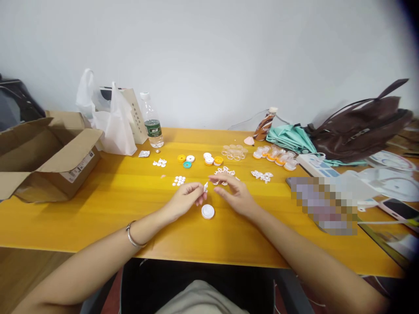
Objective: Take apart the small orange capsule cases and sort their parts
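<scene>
My left hand [189,197] pinches a small white plastic piece [206,187] between thumb and fingers. Just to its right, my right hand [234,192] has its fingers and thumb apart, with nothing between them. On the table below both hands lies a round white cap-like disc [207,212]. Beyond my right hand is a pile of white openwork pieces [225,171], partly hidden by the fingers. Several small white discs [179,180] lie in rows beyond my left hand.
Farther back sit coloured rings [187,165], clear rings [234,152] and capped orange-and-clear pieces [290,164]. More openwork pieces [262,175] lie to the right. A cardboard box [78,174], a water bottle [153,126], a brown bag [356,126] and a pixelated device [322,205] flank the work area.
</scene>
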`<state>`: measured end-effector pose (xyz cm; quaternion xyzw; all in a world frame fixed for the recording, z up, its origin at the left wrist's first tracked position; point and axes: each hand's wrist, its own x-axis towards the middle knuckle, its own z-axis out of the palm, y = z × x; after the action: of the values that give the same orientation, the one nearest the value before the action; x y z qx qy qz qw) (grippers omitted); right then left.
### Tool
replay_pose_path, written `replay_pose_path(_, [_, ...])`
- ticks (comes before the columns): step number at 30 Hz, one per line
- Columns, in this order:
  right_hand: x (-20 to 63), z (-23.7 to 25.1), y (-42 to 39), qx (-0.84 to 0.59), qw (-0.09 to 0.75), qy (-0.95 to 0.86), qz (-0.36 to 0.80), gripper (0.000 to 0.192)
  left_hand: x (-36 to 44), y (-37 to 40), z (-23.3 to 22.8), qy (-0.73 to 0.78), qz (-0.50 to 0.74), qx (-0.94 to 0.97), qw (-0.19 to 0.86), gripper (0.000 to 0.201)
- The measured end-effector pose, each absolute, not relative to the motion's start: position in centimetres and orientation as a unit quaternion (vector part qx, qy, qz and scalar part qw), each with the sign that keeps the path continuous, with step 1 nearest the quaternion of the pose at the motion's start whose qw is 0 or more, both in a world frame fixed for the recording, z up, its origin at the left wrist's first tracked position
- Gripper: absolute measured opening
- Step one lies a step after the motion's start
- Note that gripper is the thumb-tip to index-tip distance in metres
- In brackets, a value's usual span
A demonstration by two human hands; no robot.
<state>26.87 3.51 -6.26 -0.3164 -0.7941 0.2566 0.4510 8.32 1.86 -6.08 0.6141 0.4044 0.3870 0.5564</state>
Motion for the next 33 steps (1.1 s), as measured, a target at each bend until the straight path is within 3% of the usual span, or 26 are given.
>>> replay_pose_path(5, [25.7, -6.1, 1.7, -0.3, 0.451, -0.79, 0.287, 0.009, 8.5, 1.5, -6.3, 0.385, 0.338, 0.634, 0.58, 0.031])
replay_pose_path(9, [27.7, -5.4, 4.0, -0.374, 0.479, -0.729, 0.316, 0.016, 8.5, 1.6, -6.2, 0.41, 0.334, 0.624, 0.575, 0.035])
replay_pose_path(13, [34.3, -4.4, 8.1, -0.52, 0.524, -0.635, 0.228, 0.018, 8.2, 2.0, -6.1, 0.421, 0.368, 0.614, 0.558, 0.036])
replay_pose_path(17, [40.7, -5.2, 10.6, -0.685, 0.414, -0.576, 0.167, 0.013, 7.9, 2.1, -5.9, 0.418, 0.357, 0.623, 0.557, 0.034])
replay_pose_path(21, [42.6, -6.3, 11.1, -0.704, 0.311, -0.607, 0.198, 0.013, 7.8, 2.2, -5.9, 0.412, 0.341, 0.637, 0.555, 0.03])
replay_pose_path(29, [42.4, -6.3, 10.9, -0.728, 0.265, -0.61, 0.167, 0.009, 7.1, 2.7, -5.9, 0.407, 0.321, 0.683, 0.513, 0.027])
replay_pose_path(33, [40.9, -5.2, 10.1, -0.72, 0.307, -0.608, 0.131, 0.011, 6.4, 2.7, -5.7, 0.389, 0.286, 0.745, 0.46, 0.024])
